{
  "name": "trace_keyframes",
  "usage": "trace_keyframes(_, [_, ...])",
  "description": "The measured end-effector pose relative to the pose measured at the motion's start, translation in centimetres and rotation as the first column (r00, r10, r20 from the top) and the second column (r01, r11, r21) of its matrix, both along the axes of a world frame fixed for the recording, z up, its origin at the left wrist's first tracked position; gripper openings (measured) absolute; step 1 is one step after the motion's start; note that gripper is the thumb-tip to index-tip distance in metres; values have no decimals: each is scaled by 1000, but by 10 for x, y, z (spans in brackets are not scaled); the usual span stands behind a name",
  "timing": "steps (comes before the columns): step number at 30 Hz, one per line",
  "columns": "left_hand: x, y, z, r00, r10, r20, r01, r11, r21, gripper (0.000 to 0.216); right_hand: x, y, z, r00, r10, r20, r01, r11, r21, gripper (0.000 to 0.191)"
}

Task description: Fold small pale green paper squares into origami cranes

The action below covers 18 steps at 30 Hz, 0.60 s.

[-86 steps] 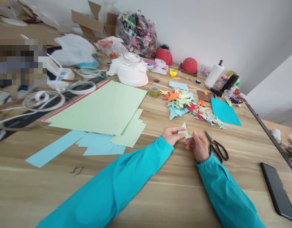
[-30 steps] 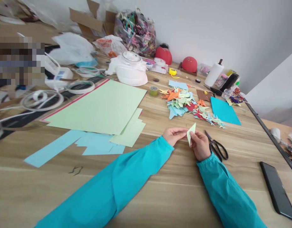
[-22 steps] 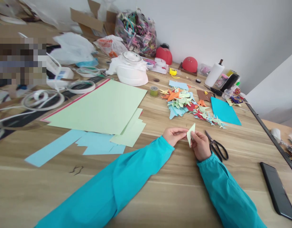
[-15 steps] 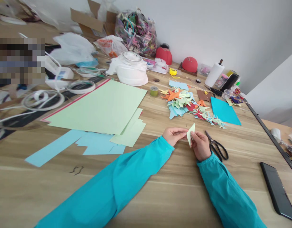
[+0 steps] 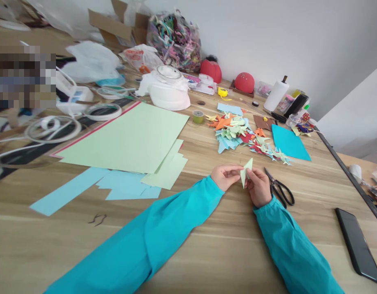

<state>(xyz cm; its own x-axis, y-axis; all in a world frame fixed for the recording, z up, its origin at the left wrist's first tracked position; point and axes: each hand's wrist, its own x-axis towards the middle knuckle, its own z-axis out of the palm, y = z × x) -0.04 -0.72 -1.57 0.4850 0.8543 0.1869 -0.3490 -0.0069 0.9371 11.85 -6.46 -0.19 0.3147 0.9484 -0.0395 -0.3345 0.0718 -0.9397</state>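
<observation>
A small piece of pale green folded paper [image 5: 246, 170], pointed at top and bottom, is held upright above the table between my hands. My right hand [image 5: 258, 187] pinches it from the right, thumb lying across its face. From the left, my left hand [image 5: 225, 176] has its closed fingertips at the paper's left edge; their exact hold is partly hidden. Black-handled scissors [image 5: 282, 191] lie just right of my right hand. Beyond my hands spreads a pile of folded paper pieces [image 5: 234, 131] in green, blue, orange and red.
Large green sheets [image 5: 130, 139] and blue paper strips [image 5: 68, 191] lie to the left. A turquoise sheet [image 5: 291, 143] is at the right, with a black phone [image 5: 358, 245] nearer me. A thread spool [image 5: 198, 117], white bundle [image 5: 170, 96] and cable coils [image 5: 53, 128] stand farther back.
The folded green paper has turned slightly between my fingers, showing more of its face. Both hands stay in nearly the same place.
</observation>
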Motion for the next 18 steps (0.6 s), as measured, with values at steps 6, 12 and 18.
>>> trace_keyframes(6, [0, -2, 3, 999, -20, 27, 22, 997, -79, 25, 1, 0, -1, 1000, 11, 11, -11, 1000, -8, 17])
trace_keyframes(12, [-1, -2, 7, 999, -13, 39, 19, 988, -154, 25, -1, -1, 2, 999, 33, 26, -33, 999, -12, 17])
trace_keyframes(18, [0, -1, 8, 999, -3, 37, 10, 983, -182, 26, -1, -1, 2, 999, 36, 32, -35, 999, -5, 17])
